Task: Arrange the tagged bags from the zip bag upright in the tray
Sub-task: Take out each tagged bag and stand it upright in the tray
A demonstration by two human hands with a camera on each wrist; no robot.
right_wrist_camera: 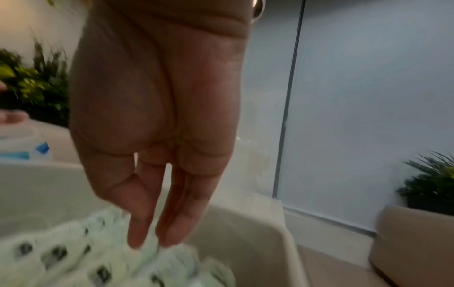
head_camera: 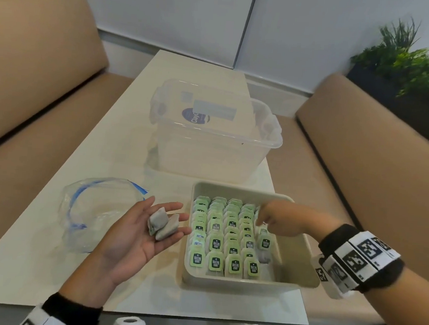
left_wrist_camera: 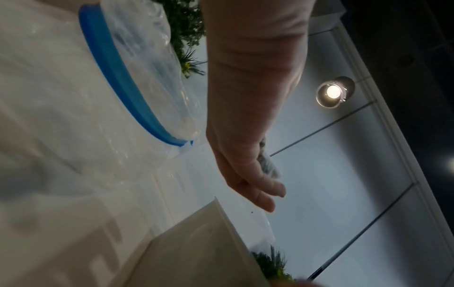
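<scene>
A beige tray [head_camera: 300, 259] at centre right holds several rows of upright tagged bags [head_camera: 218, 241] with green tags. My left hand [head_camera: 169, 211] lies palm up just left of the tray, fingers straight, with two grey bags [head_camera: 163, 226] resting on them. My right hand [head_camera: 264, 218] reaches down into the tray's far right column. In the right wrist view its thumb and fingertips [right_wrist_camera: 152, 242] meet on a blurred green tag among the tagged bags [right_wrist_camera: 98, 258]. The clear zip bag [head_camera: 98, 205] with a blue zip lies open at the left and looks empty.
A clear plastic storage box [head_camera: 210, 136] with its lid laid across it stands behind the tray. Tan sofas flank the white table [head_camera: 49, 265]. A plant [head_camera: 406, 56] sits at the far right. A white tape roll [head_camera: 129, 324] is at the near edge.
</scene>
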